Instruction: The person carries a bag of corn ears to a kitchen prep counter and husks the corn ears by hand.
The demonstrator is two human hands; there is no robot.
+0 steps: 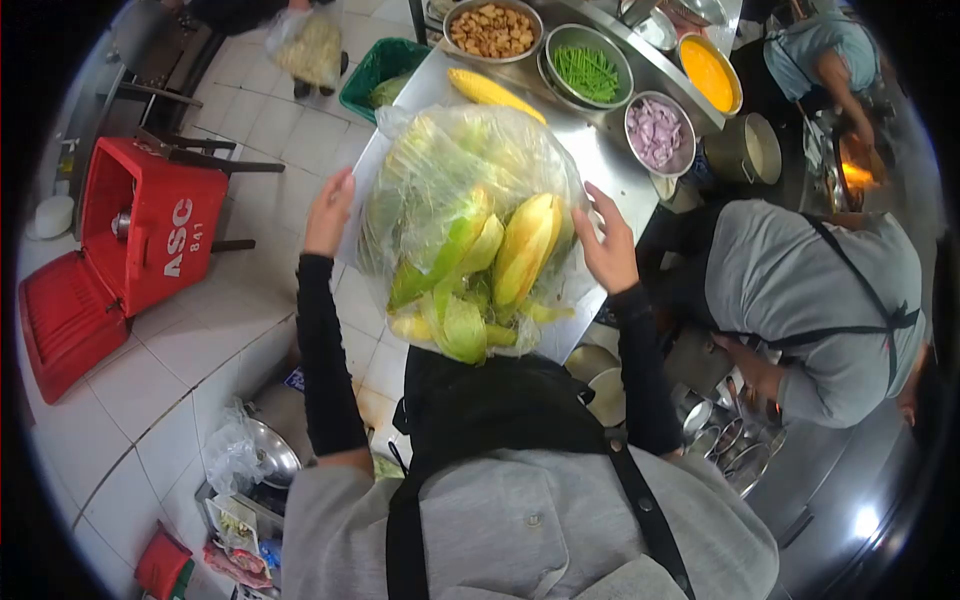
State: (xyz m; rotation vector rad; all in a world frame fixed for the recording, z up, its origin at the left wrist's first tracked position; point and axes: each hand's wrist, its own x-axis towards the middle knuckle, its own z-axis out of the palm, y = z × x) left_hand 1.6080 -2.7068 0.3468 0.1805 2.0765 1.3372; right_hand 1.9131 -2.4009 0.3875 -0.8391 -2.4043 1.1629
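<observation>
A large clear plastic bag (400,150) full of corn cobs and green husks sits in front of my body on the metal table (640,200). One partly husked corn cob (528,250) shows at its near side, next to loose green husks (462,320). My left hand (330,212) is held just left of the bag, fingers stretched out and holding nothing. At the bag's right side is my right hand (607,240), fingers apart; whether its fingertips touch the plastic I cannot tell. A bare yellow corn cob (492,92) lies behind the bag.
Bowls of brown cubes (492,30), green beans (586,74), chopped onion (660,134) and orange liquid (708,72) line the far side. A green-lined bin (385,75) and red cooler box (170,230) stand left. Two co-workers (800,290) are at right, one near a flame (856,175).
</observation>
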